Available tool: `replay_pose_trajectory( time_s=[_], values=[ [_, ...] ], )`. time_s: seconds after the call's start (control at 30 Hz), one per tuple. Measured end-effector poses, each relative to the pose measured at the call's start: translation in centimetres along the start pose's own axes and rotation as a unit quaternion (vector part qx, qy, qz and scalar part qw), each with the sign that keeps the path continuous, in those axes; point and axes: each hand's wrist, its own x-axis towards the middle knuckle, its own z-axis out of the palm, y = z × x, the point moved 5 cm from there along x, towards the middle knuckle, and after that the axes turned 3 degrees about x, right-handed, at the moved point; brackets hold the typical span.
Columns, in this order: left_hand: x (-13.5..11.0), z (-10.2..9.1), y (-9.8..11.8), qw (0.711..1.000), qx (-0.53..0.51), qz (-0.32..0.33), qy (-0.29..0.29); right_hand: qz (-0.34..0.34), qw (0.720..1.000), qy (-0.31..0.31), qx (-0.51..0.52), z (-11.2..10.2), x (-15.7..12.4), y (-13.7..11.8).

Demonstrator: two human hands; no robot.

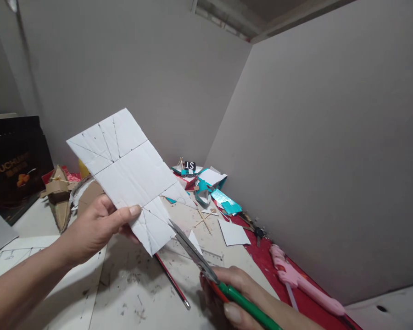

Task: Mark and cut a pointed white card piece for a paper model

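Observation:
My left hand [103,222] grips a piece of white cardboard [134,172] by its left edge, thumb on top and fingers underneath. Drawn lines cross the card, and slanting lines fan out near both ends. In my right hand [237,291] are scissors [192,252] with green and orange handles. Their blade tips meet the card's lower right edge, where a cut runs inward beside a flap. Whether the blades are fully closed is hard to see. Below the card lies a red and black pencil [174,282] on the work surface.
A pink glue gun [306,286] lies on red cloth at right. Teal and white card scraps [227,201], crossed sticks [204,222] and a small model boat [187,167] sit behind. At left are a cardboard boat [59,199] and a black box [17,169]. Grey walls rise behind.

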Motion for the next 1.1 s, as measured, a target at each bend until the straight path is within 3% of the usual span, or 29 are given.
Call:
replay_pose_trajectory(
  time_s=[0.2,0.33,0.47,0.6,0.7,0.97,1.1],
  values=[
    [0.0,0.1,0.1,1.000,0.005,0.002,-0.009,-0.106,0.989,-0.106,0.014,1.0,1.6,1.6],
    [-0.2,0.0,0.2,0.999,0.033,0.007,0.018,-0.105,0.992,-0.071,-0.019,1.1,1.2,3.1],
    [-0.7,0.8,0.0,0.997,0.053,0.010,0.051,-0.078,0.995,-0.035,-0.051,1.4,1.0,2.4],
    [-1.4,3.1,-0.3,0.999,0.032,0.019,0.011,-0.079,0.994,-0.033,-0.061,1.5,1.4,0.7],
    [-1.9,4.4,-0.9,0.999,0.028,-0.027,-0.031,-0.085,0.994,-0.048,-0.057,1.3,1.6,0.6],
    [-2.0,4.5,-1.0,0.998,-0.013,-0.053,-0.026,-0.134,0.976,-0.160,0.061,1.3,2.2,0.0],
    [-2.0,4.5,-1.1,0.998,-0.013,-0.059,-0.008,-0.118,0.980,-0.154,0.046,1.5,2.2,0.4]
  ],
)
